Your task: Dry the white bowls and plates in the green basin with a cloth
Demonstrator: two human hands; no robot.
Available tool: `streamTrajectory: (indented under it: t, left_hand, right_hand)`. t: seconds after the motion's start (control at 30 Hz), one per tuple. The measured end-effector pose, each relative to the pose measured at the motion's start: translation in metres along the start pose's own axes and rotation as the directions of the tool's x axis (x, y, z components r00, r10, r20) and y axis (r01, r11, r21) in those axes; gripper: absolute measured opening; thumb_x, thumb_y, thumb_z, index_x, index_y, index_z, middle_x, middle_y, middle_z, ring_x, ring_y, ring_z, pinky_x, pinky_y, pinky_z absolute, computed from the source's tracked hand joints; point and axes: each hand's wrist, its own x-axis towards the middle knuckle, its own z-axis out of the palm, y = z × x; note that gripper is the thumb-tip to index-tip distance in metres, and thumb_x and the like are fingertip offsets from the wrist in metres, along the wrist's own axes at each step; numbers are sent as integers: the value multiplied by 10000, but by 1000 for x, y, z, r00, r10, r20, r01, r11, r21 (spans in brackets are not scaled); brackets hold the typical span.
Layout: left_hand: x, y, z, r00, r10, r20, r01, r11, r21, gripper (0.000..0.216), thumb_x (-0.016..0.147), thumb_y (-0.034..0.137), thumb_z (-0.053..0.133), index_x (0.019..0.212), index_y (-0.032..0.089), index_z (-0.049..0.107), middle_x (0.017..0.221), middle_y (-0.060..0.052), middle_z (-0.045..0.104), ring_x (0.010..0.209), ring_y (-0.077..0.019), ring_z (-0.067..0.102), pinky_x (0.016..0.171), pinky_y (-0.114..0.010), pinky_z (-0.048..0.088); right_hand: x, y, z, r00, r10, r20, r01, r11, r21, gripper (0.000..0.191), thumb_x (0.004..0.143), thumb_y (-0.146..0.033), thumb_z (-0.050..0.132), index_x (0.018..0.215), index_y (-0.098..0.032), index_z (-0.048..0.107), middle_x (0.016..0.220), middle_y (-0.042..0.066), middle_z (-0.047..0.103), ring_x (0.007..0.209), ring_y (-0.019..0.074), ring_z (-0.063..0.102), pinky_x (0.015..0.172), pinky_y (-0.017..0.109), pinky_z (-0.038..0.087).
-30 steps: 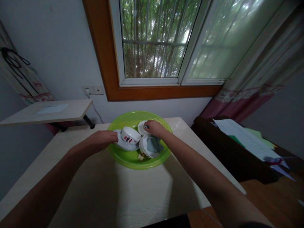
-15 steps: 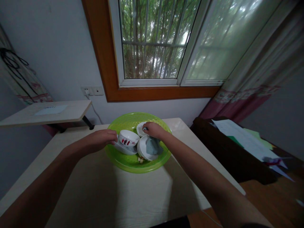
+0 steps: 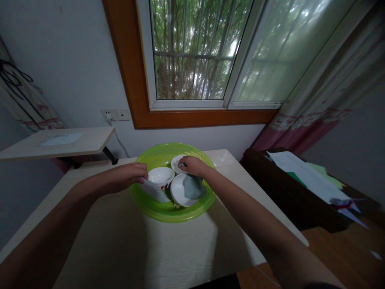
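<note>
A round green plastic basin (image 3: 177,217) stands on the table with white dishes inside. My left hand (image 3: 135,173) is closed on the edge of a white plate (image 3: 155,192), which is tilted at the basin's left side. Beside the plate is a white bowl (image 3: 161,176) with a red and black pattern. My right hand (image 3: 192,165) is closed on a grey-blue cloth (image 3: 193,187), which hangs over a white dish (image 3: 178,190). A smaller white bowl (image 3: 176,162) lies behind it, partly hidden by my right fingers.
The pale wooden table (image 3: 180,249) bears a raised shelf (image 3: 90,140) at the left, with a paper on it. Behind are a wall socket with a cable and a window (image 3: 201,60). Papers (image 3: 309,176) lie on dark furniture at the right.
The plate in my left hand has tipped more steeply. The patterned bowl has shifted slightly left and its inside shows more. My right hand has barely moved, with the cloth still in it.
</note>
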Motion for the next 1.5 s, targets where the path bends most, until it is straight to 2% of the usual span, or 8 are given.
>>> streamTrajectory:
  t: [0.23, 0.47, 0.8, 0.9, 0.97, 1.1, 1.3, 1.5]
  left_hand:
    - [-1, 15, -16, 999, 28, -20, -30, 997, -70, 275, 995, 371, 490, 938, 202, 700, 969, -52, 671, 930, -181, 598, 859, -286, 482]
    - [-13, 23, -32, 999, -49, 12, 50, 996, -69, 261, 1006, 365, 471, 953, 208, 674, 1053, -43, 671, 1007, -176, 614, 921, -275, 484]
    - [-32, 15, -48, 980, -66, -190, 55, 996, -63, 213, 980, 332, 512, 946, 207, 682, 1012, -42, 657, 968, -182, 612, 899, -300, 487]
    - [-27, 7, -43, 956, -35, -290, 29, 999, -24, 216, 986, 335, 500, 964, 203, 670, 1012, -44, 649, 980, -181, 604, 906, -300, 481]
    - [-21, 1, -36, 946, -9, -325, 9, 1000, -2, 219, 987, 331, 492, 958, 198, 664, 991, -40, 644, 968, -178, 602, 899, -295, 479]
    - [-7, -9, -17, 925, 0, -381, 19, 999, 47, 215, 984, 315, 490, 936, 188, 657, 987, -46, 644, 969, -176, 599, 897, -293, 474]
    - [11, -11, 12, 877, 40, -479, 6, 995, 95, 248, 988, 342, 473, 902, 193, 651, 952, -62, 648, 965, -197, 578, 893, -331, 473]
    - [24, -19, 32, 869, 52, -492, -1, 995, 103, 217, 968, 308, 523, 906, 195, 697, 961, -68, 643, 1004, -219, 556, 946, -391, 455]
  right_hand:
    - [0, 1, 3, 999, -46, 27, 45, 998, 36, 266, 942, -264, 586, 1131, -176, 750, 1167, 108, 739, 1044, 209, 659, 912, 257, 425]
    - [1, 5, 7, 998, -59, 22, 57, 994, 95, 270, 937, -259, 591, 1133, -163, 750, 1189, 119, 735, 1061, 218, 661, 936, 265, 426]
    - [4, 6, 6, 1000, -3, 8, 1, 956, 294, 252, 907, -207, 599, 1096, -170, 762, 1163, 89, 753, 1028, 211, 663, 935, 279, 434]
    - [4, 5, 4, 999, 51, 19, -54, 916, 397, 260, 944, -298, 568, 985, -148, 777, 975, 71, 779, 844, 181, 668, 826, 262, 461]
    - [3, 4, 1, 996, 78, 39, -87, 875, 476, 415, 987, -424, 498, 894, -132, 778, 860, 65, 770, 736, 163, 645, 740, 250, 466]
    - [-2, 2, -2, 989, 90, 116, -144, 763, 630, 616, 1006, -590, 380, 945, -125, 780, 858, 69, 772, 678, 148, 632, 643, 240, 473]
    - [-2, 4, 4, 961, 87, 264, -263, 594, 760, 468, 887, -570, 627, 833, -123, 756, 821, 87, 774, 654, 164, 662, 598, 248, 526]
    - [3, 12, 8, 946, 243, 217, -315, 515, 797, 203, 868, -314, 611, 914, -142, 708, 844, 64, 767, 679, 165, 679, 613, 245, 547]
